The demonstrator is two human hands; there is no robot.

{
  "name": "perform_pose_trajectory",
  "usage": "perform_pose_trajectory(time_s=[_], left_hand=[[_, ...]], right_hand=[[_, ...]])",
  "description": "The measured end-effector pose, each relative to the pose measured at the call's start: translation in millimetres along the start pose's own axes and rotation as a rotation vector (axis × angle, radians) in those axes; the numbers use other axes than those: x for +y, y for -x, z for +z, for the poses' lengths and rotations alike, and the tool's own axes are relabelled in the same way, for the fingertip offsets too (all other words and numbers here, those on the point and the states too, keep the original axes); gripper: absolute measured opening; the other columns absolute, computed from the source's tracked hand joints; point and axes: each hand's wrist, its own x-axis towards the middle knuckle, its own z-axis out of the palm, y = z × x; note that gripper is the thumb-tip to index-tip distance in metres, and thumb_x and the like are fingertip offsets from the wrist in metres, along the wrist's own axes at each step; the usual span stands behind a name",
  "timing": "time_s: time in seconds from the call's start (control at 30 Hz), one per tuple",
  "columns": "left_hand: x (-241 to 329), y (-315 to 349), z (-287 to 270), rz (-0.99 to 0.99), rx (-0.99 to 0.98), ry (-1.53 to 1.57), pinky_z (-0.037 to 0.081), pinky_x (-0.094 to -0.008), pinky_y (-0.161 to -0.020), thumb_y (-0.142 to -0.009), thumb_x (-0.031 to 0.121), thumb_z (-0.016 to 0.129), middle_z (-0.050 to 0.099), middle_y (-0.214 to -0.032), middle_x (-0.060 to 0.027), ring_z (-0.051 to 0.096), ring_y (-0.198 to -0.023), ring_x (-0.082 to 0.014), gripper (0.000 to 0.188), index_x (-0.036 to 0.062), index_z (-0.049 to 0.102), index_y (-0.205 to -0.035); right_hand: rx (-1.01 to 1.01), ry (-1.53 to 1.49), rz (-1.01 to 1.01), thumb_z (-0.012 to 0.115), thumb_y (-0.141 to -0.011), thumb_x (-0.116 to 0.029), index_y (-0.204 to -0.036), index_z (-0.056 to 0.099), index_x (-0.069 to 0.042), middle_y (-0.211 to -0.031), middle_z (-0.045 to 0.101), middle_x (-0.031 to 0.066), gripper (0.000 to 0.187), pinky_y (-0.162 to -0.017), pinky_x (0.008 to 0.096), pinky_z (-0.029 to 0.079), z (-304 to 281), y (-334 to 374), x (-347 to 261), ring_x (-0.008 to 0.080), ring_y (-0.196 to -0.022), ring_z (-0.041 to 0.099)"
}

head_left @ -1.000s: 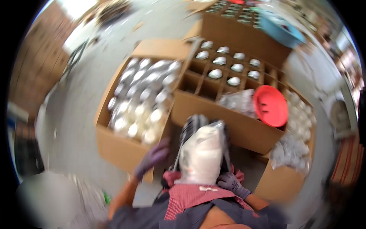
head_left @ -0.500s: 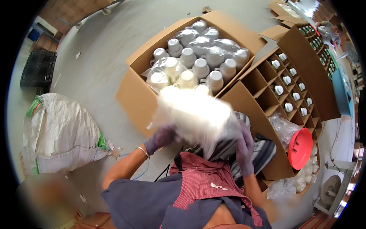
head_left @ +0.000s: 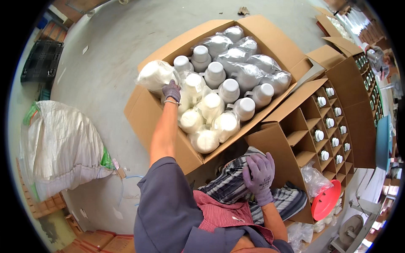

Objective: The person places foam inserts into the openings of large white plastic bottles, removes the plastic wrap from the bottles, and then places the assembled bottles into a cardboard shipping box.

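Note:
My left hand (head_left: 171, 90), in a purple glove, reaches to the left corner of a large open carton (head_left: 145, 111). Its fingers are closed on a white bottle (head_left: 154, 75) wrapped in clear plastic, which lies tilted at the carton's edge. More plastic-wrapped white bottles (head_left: 211, 104) stand in the near part of that carton. Behind them are grey bottles (head_left: 230, 89) with caps and side handles, the far ones in clear bags. My right hand (head_left: 259, 175), also gloved, hovers over or rests at my knee in striped trousers; its fingers are loosely bent and hold nothing.
To the right, a divided carton (head_left: 295, 138) holds several white-capped bottles (head_left: 319, 135). A red dish (head_left: 327, 200) and crumpled clear plastic (head_left: 314, 179) lie on its near side. A white woven sack (head_left: 67, 143) sits on the left, a black crate (head_left: 42, 61) beyond it.
The bagged white item has moved from above my lap to the big carton's left corner, in my left hand. My right hand has come away from it and down to my knee.

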Motion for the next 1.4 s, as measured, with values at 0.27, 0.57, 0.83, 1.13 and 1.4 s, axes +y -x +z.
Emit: perform_pose_trajectory(time_s=[0.27,0.57,0.83,1.13,1.4], left_hand=[[54.1,38.1,57.3,0.535,-0.479,-0.464,0.053,-0.0268,-0.064,-0.095,0.031,0.058,0.066,-0.078,-0.0053,0.064,-0.072,-0.0135,0.034,-0.0020,0.067,-0.095],[5.7,-204.9,27.1,0.486,-0.150,-1.543,0.047,-0.0442,-0.095,-0.079,0.030,0.059,0.062,-0.115,-0.0270,0.058,-0.113,-0.0411,0.040,-0.0001,0.068,-0.105],[7.9,-153.6,44.1,0.436,0.020,-1.883,0.049,-0.0438,-0.096,-0.087,0.019,0.056,0.061,-0.124,-0.0184,0.060,-0.114,-0.0343,0.031,0.0089,0.069,-0.114],[103.0,-42.9,77.9,0.801,-0.386,-1.698,0.051,-0.0448,-0.084,-0.078,0.022,0.068,0.067,-0.099,-0.0180,0.064,-0.096,-0.0352,0.029,0.0033,0.069,-0.100],[80.6,272.8,68.6,1.582,-0.919,-0.910,0.043,-0.0436,-0.066,-0.068,0.007,0.071,0.055,-0.079,-0.0088,0.055,-0.075,-0.0312,0.019,0.0079,0.055,-0.080]], right_hand=[[0.020,-0.088,-0.042,0.066,-0.076,-0.021,-0.098,0.067,-0.010,-0.104,0.064,0.0056,0.024,-0.095,0.0474,0.044,11.1,-7.1,8.1,0.0255,-0.101,0.059],[-0.059,-0.078,-0.083,0.060,-0.081,-0.026,-0.094,0.067,-0.017,-0.098,0.065,-0.0007,0.018,-0.086,0.0378,0.046,-14.7,3.6,8.3,0.0184,-0.093,0.060],[-0.036,-0.064,-0.123,0.060,-0.084,-0.030,-0.096,0.067,-0.020,-0.100,0.065,-0.0028,0.018,-0.084,0.0341,0.047,-10.4,14.9,12.1,0.0156,-0.096,0.060],[0.050,-0.142,-0.125,0.068,-0.076,-0.025,-0.098,0.068,-0.015,-0.102,0.066,0.0001,0.024,-0.089,0.0394,0.047,-24.2,20.8,-4.4,0.0198,-0.097,0.061],[0.440,-0.954,0.532,0.076,-0.078,-0.025,-0.134,0.042,-0.006,-0.137,0.043,0.0203,0.068,-0.093,0.0453,0.048,-59.0,-9.7,-12.8,0.0326,-0.115,0.053]])
